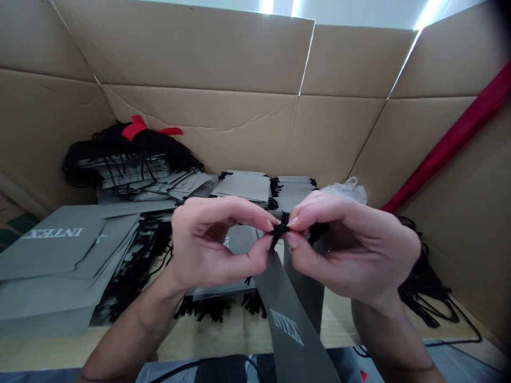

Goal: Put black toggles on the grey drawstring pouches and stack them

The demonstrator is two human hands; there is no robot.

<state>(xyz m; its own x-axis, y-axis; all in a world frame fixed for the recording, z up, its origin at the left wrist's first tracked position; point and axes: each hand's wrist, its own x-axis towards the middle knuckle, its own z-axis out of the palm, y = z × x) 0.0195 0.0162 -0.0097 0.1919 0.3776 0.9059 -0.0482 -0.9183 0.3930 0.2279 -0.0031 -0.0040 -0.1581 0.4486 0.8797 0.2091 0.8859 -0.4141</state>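
In front of me, my left hand (211, 244) and my right hand (351, 239) face each other, fingertips nearly meeting. Each one pinches, thumb against forefinger, a black cord (281, 229) that is looped or knotted between them. From the cord hangs a grey sheet-like piece (291, 319) with white INTEX lettering; a second grey panel (313, 282) shows behind it. The other fingers of both hands are curled, and the right palm hides part of the cord. Below my hands lies a grey stack (223, 291) with black cord ends along its edge.
Grey INTEX pieces (51, 239) are heaped at left. Behind them, a corded bundle (131, 165) carries a red strip (138, 127). More stacks (243, 186) stand at the back, beside clear plastic (347, 190). Loose black cords (427, 287) lie at right. Cardboard walls (199, 117) enclose the table (191, 340).
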